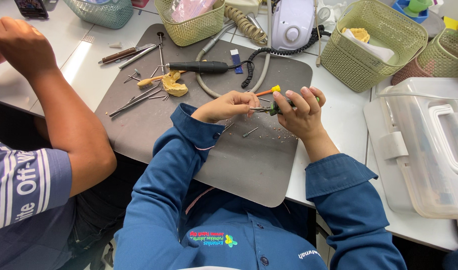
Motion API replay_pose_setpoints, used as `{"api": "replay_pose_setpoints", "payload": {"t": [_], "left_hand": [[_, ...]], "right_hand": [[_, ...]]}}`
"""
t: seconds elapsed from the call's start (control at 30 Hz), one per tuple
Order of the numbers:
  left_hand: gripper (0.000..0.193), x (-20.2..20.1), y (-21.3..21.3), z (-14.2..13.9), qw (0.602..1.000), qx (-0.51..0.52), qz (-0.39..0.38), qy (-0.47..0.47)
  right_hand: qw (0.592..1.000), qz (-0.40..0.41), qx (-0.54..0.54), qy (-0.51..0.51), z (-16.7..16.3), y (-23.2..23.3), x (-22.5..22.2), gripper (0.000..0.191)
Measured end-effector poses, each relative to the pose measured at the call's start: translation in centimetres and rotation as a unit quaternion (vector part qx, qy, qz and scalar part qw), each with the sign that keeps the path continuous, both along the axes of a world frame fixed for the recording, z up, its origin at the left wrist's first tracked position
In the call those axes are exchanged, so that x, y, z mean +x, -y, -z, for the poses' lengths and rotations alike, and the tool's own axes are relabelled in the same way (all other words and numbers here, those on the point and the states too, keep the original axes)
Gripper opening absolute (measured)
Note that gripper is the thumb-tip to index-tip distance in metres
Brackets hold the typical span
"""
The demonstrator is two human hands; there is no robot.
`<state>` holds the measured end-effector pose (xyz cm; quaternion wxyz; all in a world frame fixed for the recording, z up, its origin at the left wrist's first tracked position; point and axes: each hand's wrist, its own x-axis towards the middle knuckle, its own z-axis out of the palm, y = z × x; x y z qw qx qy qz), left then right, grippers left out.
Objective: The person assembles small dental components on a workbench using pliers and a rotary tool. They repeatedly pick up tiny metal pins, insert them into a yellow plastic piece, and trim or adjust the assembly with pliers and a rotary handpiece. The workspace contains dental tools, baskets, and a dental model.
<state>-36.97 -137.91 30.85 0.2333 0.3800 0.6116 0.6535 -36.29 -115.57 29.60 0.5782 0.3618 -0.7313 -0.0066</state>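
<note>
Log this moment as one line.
left hand: pinching tool tip | right hand: gripping green-handled tool | mat: crumbs

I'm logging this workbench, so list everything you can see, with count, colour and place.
Work mat: one, grey-brown, table centre.
Black handpiece: one, upper mat.
Yellow cast: one, beside the metal tools.
Metal hand tools: several, silver, mat's left.
Baskets: at least four, green, yellow-green and pink, along the back.
White motor unit: one, back centre.
Clear case: one, right.
Co-worker's arm: one, left.
Left hand: pinches a small tool's tip.
Right hand: grips green-handled tool.
</note>
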Motion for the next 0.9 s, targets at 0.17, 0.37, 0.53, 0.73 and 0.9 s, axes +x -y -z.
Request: {"api": "replay_pose_setpoints", "payload": {"t": [0.17,0.37,0.53,0.73,0.9], "left_hand": [[0.032,9.1,5.1,-3.5,0.99,-0.026,-0.108,-0.082],[0.018,14.7,9.0,-5.8,0.97,-0.041,-0.235,-0.039],[0.027,22.5,10.0,-6.0,0.929,-0.044,-0.324,-0.171],[0.02,32.1,10.3,-6.4,0.836,-0.189,-0.459,-0.233],[0.027,40.3,6.5,-5.7,0.868,-0.09,-0.448,-0.196]], "right_hand": [[1.0,0.012,-0.007,0.018,-3.5,5.7,9.1,0.043],[0.997,0.027,-0.025,0.072,-5.7,10.2,14.6,0.057],[0.985,0.038,-0.083,0.15,-5.8,10.5,21.7,0.066],[0.973,0.043,-0.12,0.192,-6.1,9.3,30.9,0.064],[0.973,0.039,-0.113,0.198,-6.1,4.9,39.5,0.063]]}}
